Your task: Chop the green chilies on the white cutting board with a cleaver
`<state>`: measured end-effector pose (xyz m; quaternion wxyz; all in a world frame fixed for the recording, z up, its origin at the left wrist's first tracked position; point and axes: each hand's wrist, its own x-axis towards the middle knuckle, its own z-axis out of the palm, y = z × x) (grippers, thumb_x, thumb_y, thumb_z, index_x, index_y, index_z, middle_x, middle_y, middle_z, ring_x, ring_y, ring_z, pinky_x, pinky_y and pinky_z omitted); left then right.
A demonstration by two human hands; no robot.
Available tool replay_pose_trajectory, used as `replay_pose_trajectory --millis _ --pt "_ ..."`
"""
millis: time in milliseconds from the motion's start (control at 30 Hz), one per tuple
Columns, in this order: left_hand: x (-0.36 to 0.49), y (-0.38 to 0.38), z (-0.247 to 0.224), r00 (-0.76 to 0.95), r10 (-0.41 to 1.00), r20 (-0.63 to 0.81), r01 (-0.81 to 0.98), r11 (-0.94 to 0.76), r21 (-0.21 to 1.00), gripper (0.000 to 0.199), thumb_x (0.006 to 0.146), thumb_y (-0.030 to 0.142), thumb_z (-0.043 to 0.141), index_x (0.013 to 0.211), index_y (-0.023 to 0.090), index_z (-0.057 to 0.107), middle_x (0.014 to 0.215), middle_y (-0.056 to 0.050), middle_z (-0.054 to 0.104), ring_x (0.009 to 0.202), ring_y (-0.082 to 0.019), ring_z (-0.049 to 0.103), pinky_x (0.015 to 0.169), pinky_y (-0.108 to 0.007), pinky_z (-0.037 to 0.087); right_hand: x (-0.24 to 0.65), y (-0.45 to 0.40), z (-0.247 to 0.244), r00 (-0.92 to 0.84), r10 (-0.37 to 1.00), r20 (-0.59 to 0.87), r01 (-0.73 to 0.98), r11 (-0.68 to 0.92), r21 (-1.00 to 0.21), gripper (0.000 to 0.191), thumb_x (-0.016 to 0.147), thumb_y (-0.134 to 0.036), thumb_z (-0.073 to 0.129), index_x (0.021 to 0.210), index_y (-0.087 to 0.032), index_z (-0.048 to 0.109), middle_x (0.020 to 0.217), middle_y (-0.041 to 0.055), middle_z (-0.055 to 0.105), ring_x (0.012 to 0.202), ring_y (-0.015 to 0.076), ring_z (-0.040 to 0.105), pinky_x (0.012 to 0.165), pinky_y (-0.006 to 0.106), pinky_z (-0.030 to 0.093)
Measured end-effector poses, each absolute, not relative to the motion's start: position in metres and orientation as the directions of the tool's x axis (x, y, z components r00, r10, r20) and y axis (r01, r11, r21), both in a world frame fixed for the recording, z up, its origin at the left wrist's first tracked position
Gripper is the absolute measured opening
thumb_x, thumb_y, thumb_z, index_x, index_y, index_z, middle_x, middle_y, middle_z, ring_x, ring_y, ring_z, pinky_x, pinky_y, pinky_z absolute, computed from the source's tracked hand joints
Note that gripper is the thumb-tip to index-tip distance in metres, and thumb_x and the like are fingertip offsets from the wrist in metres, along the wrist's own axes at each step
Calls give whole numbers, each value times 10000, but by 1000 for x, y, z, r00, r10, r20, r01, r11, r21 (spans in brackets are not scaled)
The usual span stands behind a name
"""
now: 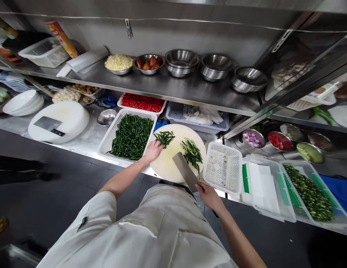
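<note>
My right hand (209, 195) is closed on the handle of a cleaver (186, 172), whose blade lies over the lower part of a round white cutting board (170, 163). On the board's left side, my left hand (153, 150) touches the lower edge of a small pile of green chilies (164, 138); whether its fingers grip any is too small to tell. A second pile of cut green chilies (191, 153) rests on the board's right side. Left of the board stands a white basket (104, 146) full of whole green chilies (132, 136).
An empty white basket (223, 167) sits right of the board, beside plastic containers (270, 186). Behind are red chilies (142, 102) and a steel shelf (162, 87) with bowls. Another round board (75, 119) holding a cleaver (47, 123) stands at the left.
</note>
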<state>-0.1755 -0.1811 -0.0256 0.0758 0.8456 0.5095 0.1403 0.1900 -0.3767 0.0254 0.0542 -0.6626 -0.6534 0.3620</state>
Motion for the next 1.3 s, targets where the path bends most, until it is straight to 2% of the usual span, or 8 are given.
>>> replay_pose_trajectory --millis 267,467,633,900,1000,1100,1167,1300 --pt "-87 -259 -59 781 566 262 429 -792 433 304 1095 230 466 1306 223 686 1276 -109 660 1222 -240 591 1070 -387 532 176 -374 32 8 928 -371 899 -169 -404 315 1096 -377 455 975 -221 700 920 121 762 887 275 708 710 312 369" --pt "-72 -261 -62 786 562 258 397 -779 486 316 1099 236 434 1255 210 707 1206 -105 710 1171 -228 642 1051 -389 553 193 -381 46 -59 900 -432 914 -125 -385 318 1111 -395 446 954 -235 672 826 91 735 803 259 698 680 305 329" --pt "-75 -261 -61 780 567 265 389 -771 504 337 1106 254 405 1255 199 702 1224 -113 718 1195 -229 649 1070 -389 552 191 -371 28 -110 912 -395 905 -72 -419 291 1100 -366 469 990 -211 690 908 128 760 874 274 715 713 305 376" --pt "-77 -240 -47 843 469 262 330 -837 436 278 1080 271 460 1147 222 726 1074 -89 719 1066 -216 651 974 -360 545 133 -314 12 121 918 -378 792 -319 -520 426 1125 -432 371 1076 -189 717 1000 129 786 943 261 736 776 303 464" --pt "-88 -204 -34 715 647 266 548 -754 362 249 1062 266 483 1110 207 720 1055 -109 686 1055 -256 625 960 -412 524 147 -329 19 123 939 -322 783 -291 -550 441 1121 -441 348 1038 -200 706 1004 123 783 947 264 730 779 307 458" --pt "-101 -163 -23 370 882 294 830 -455 322 168 1003 252 576 1078 162 698 1084 -163 645 1099 -333 577 981 -495 498 166 -361 24 -15 940 -341 801 -194 -567 429 1120 -452 367 924 -224 672 895 88 759 870 246 712 736 295 419" --pt "-110 -142 -19 251 923 291 889 -339 309 151 956 243 644 1066 152 691 1117 -188 631 1141 -372 549 1002 -530 488 177 -377 26 -95 918 -384 823 -145 -550 413 1114 -455 399 855 -237 635 819 59 726 792 229 685 694 289 379" --pt "-126 -131 -18 285 915 286 873 -371 317 136 961 214 627 1061 169 709 1114 -166 640 1150 -359 557 1042 -528 495 192 -386 26 -92 913 -397 841 -142 -522 391 1107 -445 420 824 -242 599 803 49 705 758 224 658 678 292 352"
